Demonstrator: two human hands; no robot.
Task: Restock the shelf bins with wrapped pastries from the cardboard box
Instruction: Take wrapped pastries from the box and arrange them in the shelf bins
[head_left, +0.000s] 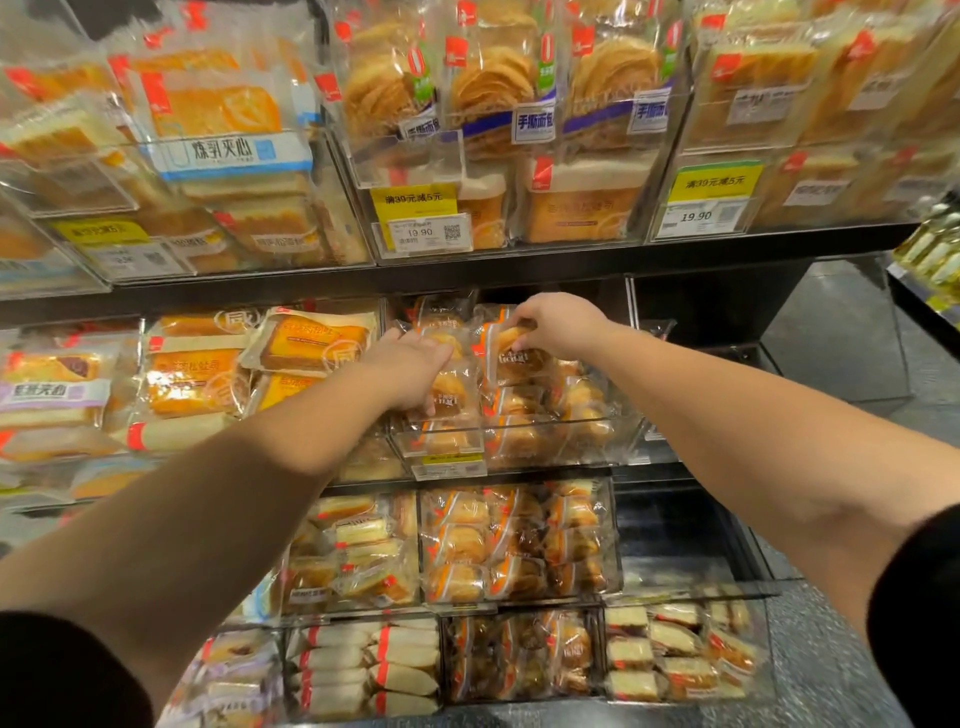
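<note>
A: How far along does the restocking look?

B: Well on, I'd judge. The clear bin (511, 431) under both hands is heaped nearly to its front lip, and the bins on the shelves below it look full too. The cardboard box isn't in view, so what's left to bring over I can't say.

A: And the hands?

B: The right hand (558, 325) has thumb and fingertips curled down, pinching the top edge of a wrapped pastry (501, 351) that stands at the back of the pile, just beneath its fingers. The left hand (415, 371) lies knuckles-up on the packets beside it, fingers bent down around one; how firm that hold is, I can't tell.

A: So it's placing and tidying.

B: That's my reading: seating these last packets. To the right of the right hand's fingers, one dark compartment (696, 317) looks nearly empty, which may still need filling.

A: What are the goods like?

B: Small, rounded, golden-brown buns in glossy, crinkly film with an orange stripe. The bin walls are hard, transparent plastic, with a yellow price tag (451, 460) clipped below the left fingers.
</note>
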